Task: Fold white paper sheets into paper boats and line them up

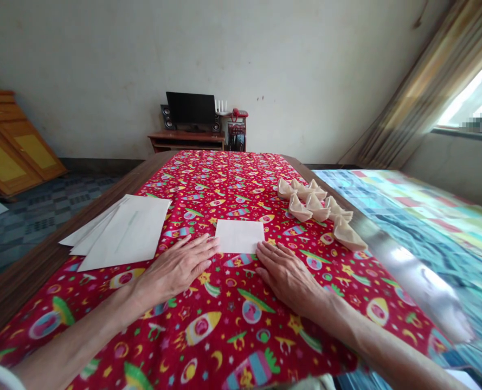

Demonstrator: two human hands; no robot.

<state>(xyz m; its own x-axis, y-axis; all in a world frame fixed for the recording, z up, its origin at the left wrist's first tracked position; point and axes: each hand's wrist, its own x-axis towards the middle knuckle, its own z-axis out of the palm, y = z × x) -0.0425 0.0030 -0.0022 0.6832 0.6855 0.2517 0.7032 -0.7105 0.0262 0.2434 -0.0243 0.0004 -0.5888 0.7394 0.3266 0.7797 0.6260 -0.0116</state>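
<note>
Touching 1 flat, white, straight-edged paper rectangle [239, 236], positioned on red printed cloth [224, 298], at near-left and near-right corners with left hand [184, 262] and right hand [286, 273] respectively, both palm-down with fingers extended.

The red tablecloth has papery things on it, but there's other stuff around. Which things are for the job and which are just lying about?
Probably for the job:
small white sheet, between the left hand and right hand
larger white sheets
folded pale pieces
red tablecloth, underneath

Just there, it seems:
black monitor
wooden cabinet
curtain
</note>
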